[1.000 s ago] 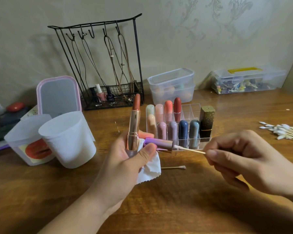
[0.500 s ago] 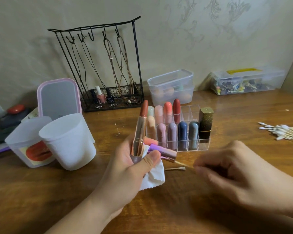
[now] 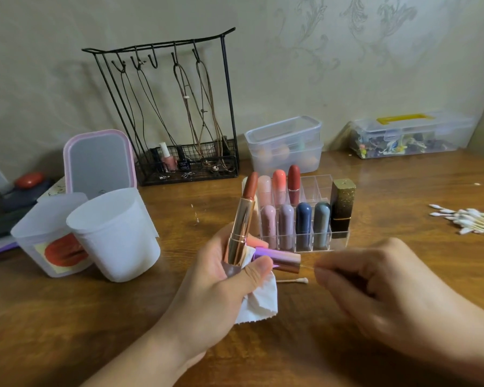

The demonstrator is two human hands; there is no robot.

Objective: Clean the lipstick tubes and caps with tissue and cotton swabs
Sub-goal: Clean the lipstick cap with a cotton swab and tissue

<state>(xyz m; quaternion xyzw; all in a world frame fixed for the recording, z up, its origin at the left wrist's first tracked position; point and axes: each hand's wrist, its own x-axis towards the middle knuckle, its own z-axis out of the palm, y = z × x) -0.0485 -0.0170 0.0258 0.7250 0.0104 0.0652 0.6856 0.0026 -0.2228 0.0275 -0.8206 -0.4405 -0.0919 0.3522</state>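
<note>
Wooden table (image 3: 67, 331) under a pale patterned wall, cluttered w/ makeup bits. Nearest: left hand (image 3: 215, 297) curled round three things at once: an upright rose-gold lipstick (image 3: 239, 233) w/ brown-red bullet wound up, a crumpled tissue (image 3: 259, 305) hanging below the palm, and a cap (image 3: 280, 259), purple-to-rose metallic, lying sideways, pinned by the thumb, open end facing right. Right hand (image 3: 380, 291) pinches a swab (image 3: 308, 266) by its stick; swab's tip is at or inside the cap mouth, can't tell how deep. Fingers of that hand bent tight, slightly blurred. Loose swab (image 3: 294, 281) lies on the table just below the cap.

Behind the hands: clear organizer (image 3: 319, 185) w/ rows of capped lipsticks (image 3: 303, 224), pastel and dark, plus a black-gold tube (image 3: 342, 208) at its right end. Left of that, two white cups (image 3: 118, 236), front one beside a tub w/ a red lip picture. Far right edge: swab pile (image 3: 470, 219).

Further back: pink-rimmed mirror (image 3: 99, 160), black wire rack (image 3: 179, 113) w/ cords hung on hooks and polish bottles in its basket, stacked clear boxes (image 3: 285, 143), a long clear case (image 3: 408, 135) w/ yellow handle against the wall.
</note>
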